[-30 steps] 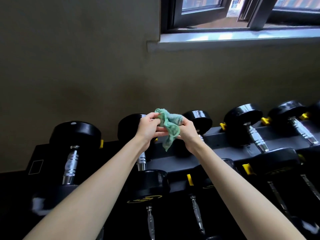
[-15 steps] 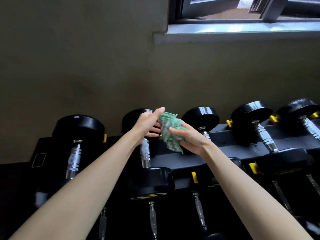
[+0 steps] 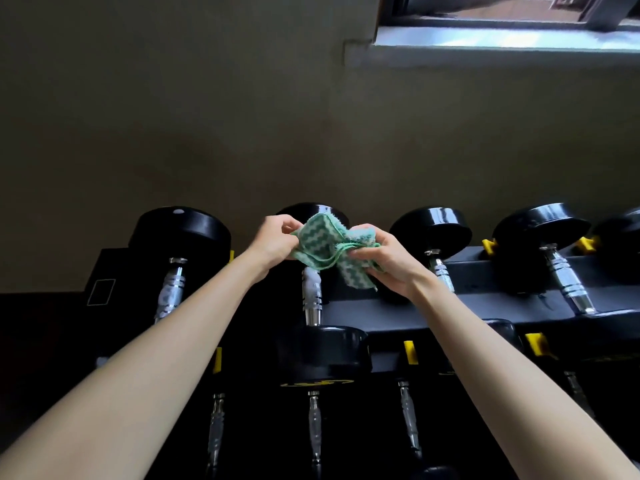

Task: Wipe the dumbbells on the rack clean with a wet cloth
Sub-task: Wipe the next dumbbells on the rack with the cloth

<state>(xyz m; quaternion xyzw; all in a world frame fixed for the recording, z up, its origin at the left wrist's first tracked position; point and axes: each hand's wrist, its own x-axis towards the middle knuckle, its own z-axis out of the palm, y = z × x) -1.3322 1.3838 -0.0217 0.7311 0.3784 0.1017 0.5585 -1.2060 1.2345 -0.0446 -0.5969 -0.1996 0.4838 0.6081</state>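
Observation:
A green and white zigzag cloth (image 3: 325, 245) is spread between my two hands, in the air above the top tier of the black rack (image 3: 398, 311). My left hand (image 3: 275, 242) pinches its left edge. My right hand (image 3: 388, 259) grips its right side, with folds hanging below the fingers. Directly under the cloth lies a black dumbbell with a chrome handle (image 3: 311, 296), its far head partly hidden behind the cloth. Other dumbbells sit to its left (image 3: 180, 230) and right (image 3: 433, 228).
More dumbbells (image 3: 543, 226) run along the top tier to the right, and chrome handles of a lower tier (image 3: 315, 424) show below. Yellow stops (image 3: 410, 351) mark the rack. A plain wall rises behind, with a window sill (image 3: 502, 41) at upper right.
The cloth has been pulled wider between my hands, from a bunched wad to a partly unfolded sheet. The view has tilted down and the rack sits slightly more to the right.

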